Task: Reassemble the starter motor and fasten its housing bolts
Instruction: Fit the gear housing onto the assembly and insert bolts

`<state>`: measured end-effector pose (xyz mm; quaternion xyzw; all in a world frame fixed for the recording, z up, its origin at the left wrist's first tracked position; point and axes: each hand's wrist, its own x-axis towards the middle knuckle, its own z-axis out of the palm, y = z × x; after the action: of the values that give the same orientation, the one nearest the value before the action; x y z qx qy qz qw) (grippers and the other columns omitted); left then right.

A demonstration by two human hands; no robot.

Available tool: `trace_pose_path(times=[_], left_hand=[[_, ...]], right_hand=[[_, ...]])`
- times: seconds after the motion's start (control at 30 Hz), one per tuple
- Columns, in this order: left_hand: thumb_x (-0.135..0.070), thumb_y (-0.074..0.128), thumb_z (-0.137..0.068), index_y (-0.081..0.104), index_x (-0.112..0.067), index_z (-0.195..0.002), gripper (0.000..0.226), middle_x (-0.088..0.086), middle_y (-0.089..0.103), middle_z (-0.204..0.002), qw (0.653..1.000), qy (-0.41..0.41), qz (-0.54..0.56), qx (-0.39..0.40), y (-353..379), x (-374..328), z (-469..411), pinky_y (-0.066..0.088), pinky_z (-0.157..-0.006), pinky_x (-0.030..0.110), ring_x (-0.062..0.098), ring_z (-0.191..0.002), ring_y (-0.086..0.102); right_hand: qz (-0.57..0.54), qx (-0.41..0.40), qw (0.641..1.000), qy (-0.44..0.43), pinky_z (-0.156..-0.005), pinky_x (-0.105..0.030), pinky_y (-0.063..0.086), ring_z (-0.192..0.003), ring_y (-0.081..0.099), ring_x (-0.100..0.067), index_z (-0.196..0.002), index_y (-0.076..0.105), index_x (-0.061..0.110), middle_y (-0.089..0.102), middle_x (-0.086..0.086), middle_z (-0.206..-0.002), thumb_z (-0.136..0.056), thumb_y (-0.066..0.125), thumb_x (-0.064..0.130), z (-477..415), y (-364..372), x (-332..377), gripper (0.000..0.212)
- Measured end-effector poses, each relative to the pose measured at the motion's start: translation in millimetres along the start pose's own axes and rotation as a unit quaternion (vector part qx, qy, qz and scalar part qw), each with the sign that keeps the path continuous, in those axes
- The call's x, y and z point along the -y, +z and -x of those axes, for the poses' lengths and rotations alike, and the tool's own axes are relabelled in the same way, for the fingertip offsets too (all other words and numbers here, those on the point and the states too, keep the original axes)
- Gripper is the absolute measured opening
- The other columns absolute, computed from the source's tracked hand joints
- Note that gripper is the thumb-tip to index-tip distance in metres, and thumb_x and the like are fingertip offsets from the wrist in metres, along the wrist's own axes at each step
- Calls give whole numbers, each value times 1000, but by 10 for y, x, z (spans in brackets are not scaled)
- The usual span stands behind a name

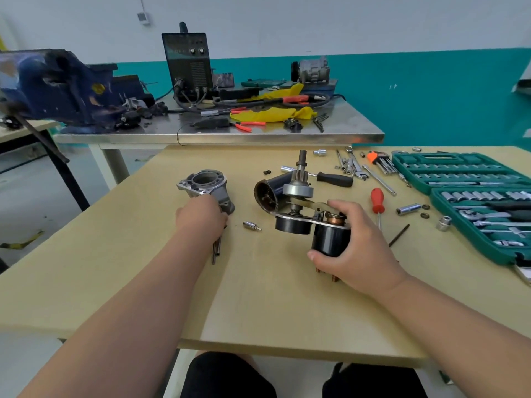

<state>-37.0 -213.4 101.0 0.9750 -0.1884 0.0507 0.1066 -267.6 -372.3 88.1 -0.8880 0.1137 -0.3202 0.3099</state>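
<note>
Near the middle of the table [258, 305], the right hand [360, 244] clamps the solenoid [330, 239] while the left hand [201, 216] grasps the nose housing [205, 185], seemingly ready to seat it squarely over the pinion shaft [302, 165].

Starter motor in pieces on the bench, its core held upright

The black twin-cylinder starter core [293, 226], joined by a steel plate, stands upright with its splined pinion shaft [302, 166] pointing up above a silver clutch drum [297, 191]. The right hand [362, 242] grips its right-hand cylinder, which has a copper-coloured ring on top. Touching the core's far left side, a dark cylindrical motor casing [268, 193] lies on its side, its open end showing brown windings. Well to the left of the core stands the grey cast-aluminium nose housing [205, 183], round bore upward. The left hand [201, 216] covers its near foot. Two long dark bolts [217, 249] lie under that wrist.
</note>
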Motion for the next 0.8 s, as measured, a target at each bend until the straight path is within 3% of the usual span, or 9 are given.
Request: trace_pose_path(times=[0.1,0.2,0.27,0.33,0.4,0.5,0.6,0.8], left_hand=[[-20,47,-93,56,-13,-79,18,3,51,-71,1000,13,-5,5,-73,-65,70,38,-72,33,26,-78,54],[-24,44,-99,57,-12,-91,20,3,57,-76,988,54,143,-30,-218,-205,294,41,-66,33,27,-79,58],[-32,45,-99,52,-19,-93,16,-3,63,-80,957,90,268,-64,-342,-347,561,45,-58,31,17,-73,61],[-34,50,-96,52,-25,-89,12,-10,61,-72,937,154,296,-103,-457,-504,842,41,-48,20,3,-60,58],[-30,53,-95,56,-25,-90,8,-13,58,-70,932,211,269,-120,-534,-664,1020,39,-50,18,3,-59,55],[-21,52,-95,63,-20,-97,11,-8,56,-79,935,275,167,-149,-506,-877,1102,34,-71,28,17,-76,57],[-22,50,-94,66,-22,-101,17,-6,63,-88,933,300,103,-171,-445,-979,1098,26,-88,30,17,-89,57],[-24,48,-95,67,-26,-102,20,-6,68,-87,946,283,101,-124,-489,-1046,1083,27,-90,29,15,-82,55]], right_hand=[[-4,5,1000,2,-80,4,31,-99,43,5,-131,41,26,46,13,-114,-60,83,38,-2,-12,-10,83],[-8,7,1000,-2,-82,5,30,-100,43,5,-131,42,26,47,13,-115,-60,84,37,-6,-19,-19,83],[-10,6,1000,-10,-84,5,29,-100,43,5,-129,41,29,47,14,-115,-60,85,35,-9,-15,-17,82],[-10,4,1000,-19,-84,6,27,-100,42,6,-126,39,33,47,13,-114,-59,84,36,-14,-8,-16,81],[-5,3,1000,-19,-83,6,27,-100,43,4,-128,40,31,48,11,-114,-59,83,37,-16,-5,-13,82],[0,2,1000,-12,-83,3,30,-100,46,-1,-131,43,23,49,8,-114,-58,86,33,-8,-3,-13,86],[8,-5,1000,-22,-85,3,28,-103,46,-4,-131,44,18,48,9,-114,-58,88,28,-3,-5,0,87],[9,8,1000,-18,-84,1,29,-105,42,3,-134,41,22,44,14,-117,-61,86,34,3,-11,40,87]])
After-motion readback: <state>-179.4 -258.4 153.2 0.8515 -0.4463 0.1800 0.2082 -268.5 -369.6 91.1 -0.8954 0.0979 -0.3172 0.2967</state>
